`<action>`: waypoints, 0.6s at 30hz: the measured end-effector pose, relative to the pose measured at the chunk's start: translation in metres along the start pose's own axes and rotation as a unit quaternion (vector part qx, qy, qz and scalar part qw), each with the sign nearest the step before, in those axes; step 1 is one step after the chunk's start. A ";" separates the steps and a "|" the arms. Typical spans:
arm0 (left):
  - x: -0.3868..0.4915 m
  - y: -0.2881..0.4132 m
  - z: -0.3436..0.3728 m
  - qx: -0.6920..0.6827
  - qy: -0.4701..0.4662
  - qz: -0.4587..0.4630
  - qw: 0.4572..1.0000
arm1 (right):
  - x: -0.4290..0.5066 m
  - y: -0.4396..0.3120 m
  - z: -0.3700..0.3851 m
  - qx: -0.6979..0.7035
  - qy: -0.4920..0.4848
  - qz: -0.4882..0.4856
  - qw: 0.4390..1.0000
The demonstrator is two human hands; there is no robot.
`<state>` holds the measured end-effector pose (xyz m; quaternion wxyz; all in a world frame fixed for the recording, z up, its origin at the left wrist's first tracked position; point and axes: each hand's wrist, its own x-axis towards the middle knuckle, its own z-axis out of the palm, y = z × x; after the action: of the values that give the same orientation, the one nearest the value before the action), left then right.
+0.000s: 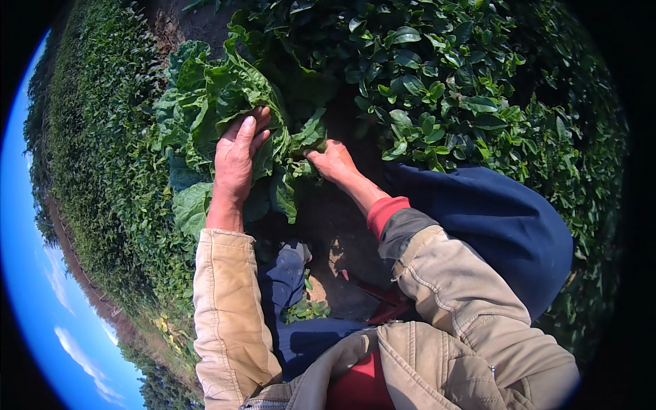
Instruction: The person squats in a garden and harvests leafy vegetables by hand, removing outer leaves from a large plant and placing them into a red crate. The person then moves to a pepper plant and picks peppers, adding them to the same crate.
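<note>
A large leafy green vegetable plant (197,102) with crinkled leaves grows between rows of glossy-leaved bushes. My left hand (238,154) is at its leaves, thumb and fingers apart, the palm side against the foliage; some fingertips are partly behind a curled leaf. Lower and to the right, my right hand (330,160) has its fingers closed at the edge of a smaller leaf (311,132) near the plant's base. Its fingertips are partly hidden, so the exact hold is unclear.
Dense bushes (430,92) stand on the right, and another bushy row (107,154) runs along the left. Bare soil (328,220) lies between them. Below my right forearm is a red object (387,302), partly hidden. My knee (502,220) is bent beside the right bushes.
</note>
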<state>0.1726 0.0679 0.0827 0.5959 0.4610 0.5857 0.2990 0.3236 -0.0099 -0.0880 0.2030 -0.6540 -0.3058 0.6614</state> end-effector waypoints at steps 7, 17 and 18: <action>0.003 -0.002 -0.002 0.002 0.000 0.004 1.000 | 0.003 0.082 0.015 0.101 0.028 0.112 0.988; 0.003 0.001 -0.004 0.003 -0.004 -0.003 1.000 | -0.008 0.051 0.010 0.206 0.062 -0.057 0.975; 0.003 0.001 -0.005 0.002 -0.006 -0.005 1.000 | -0.009 0.046 0.002 0.195 0.062 -0.056 0.977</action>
<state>0.1688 0.0719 0.0830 0.5995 0.4612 0.5852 0.2923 0.3279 -0.0497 -0.1121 0.3819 -0.6233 -0.1946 0.6541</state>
